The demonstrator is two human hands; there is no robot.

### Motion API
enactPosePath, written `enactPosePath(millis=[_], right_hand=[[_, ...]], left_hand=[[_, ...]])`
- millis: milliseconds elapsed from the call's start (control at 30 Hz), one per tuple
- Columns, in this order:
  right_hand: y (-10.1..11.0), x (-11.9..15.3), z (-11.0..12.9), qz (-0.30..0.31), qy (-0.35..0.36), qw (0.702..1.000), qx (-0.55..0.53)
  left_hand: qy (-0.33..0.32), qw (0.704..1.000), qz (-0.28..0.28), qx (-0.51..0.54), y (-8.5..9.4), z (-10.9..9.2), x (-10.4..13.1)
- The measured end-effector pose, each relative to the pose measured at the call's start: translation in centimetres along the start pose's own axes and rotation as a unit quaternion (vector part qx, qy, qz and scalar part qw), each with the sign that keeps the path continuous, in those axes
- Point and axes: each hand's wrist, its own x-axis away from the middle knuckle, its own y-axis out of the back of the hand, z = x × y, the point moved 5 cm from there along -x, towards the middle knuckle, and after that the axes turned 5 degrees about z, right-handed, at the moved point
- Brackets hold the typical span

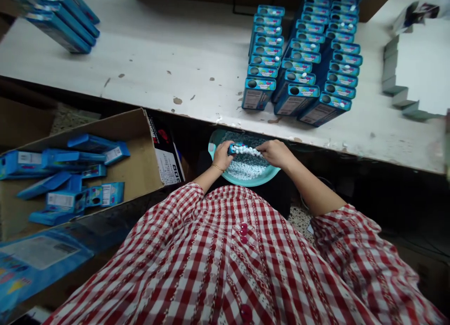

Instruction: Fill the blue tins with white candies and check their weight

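Observation:
A turquoise basin (253, 180) of small white round pellets (246, 169) sits in front of my body, below the table edge. Over its left side, my left hand (222, 156) is closed around a small blue box (232, 149). My right hand (276, 153) is over the basin's right side, its fingers pinched together. Between the hands runs a heaped row of white pellets (248, 150), reaching from the right fingertips to the blue box. Whatever carries this row is hidden under the pellets and fingers.
A white table (147, 67) with chipped paint spans the front. Rows of upright blue boxes (298, 67) stand on it, with more blue boxes (65, 25) far left and stacked white pieces (418, 67) at right. An open carton (140, 161) at left holds several blue boxes (63, 175).

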Motion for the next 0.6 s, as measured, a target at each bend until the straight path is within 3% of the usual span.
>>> enactPosePath(millis=[167, 333, 467, 600], right_hand=[[1.4, -0.6, 3.6, 0.046, -0.044, 0.991, 0.116], [2.1, -0.6, 5.2, 0.033, -0.039, 0.989, 0.14], [1.3, 1.0, 2.1, 0.025, -0.034, 0.992, 0.119], [-2.2, 0.9, -2.9, 0.013, -0.049, 0.998, 0.025]], left_hand=[[-0.013, 0.998, 0.026, -0.051, -0.9, 0.1, 0.2], [-0.014, 0.999, 0.014, -0.05, -1.1, 0.9, 0.2], [-0.018, 0.999, -0.028, -0.004, -0.3, 1.6, 0.5], [-0.005, 0.997, -0.07, 0.038, 0.5, 2.5, 1.0]])
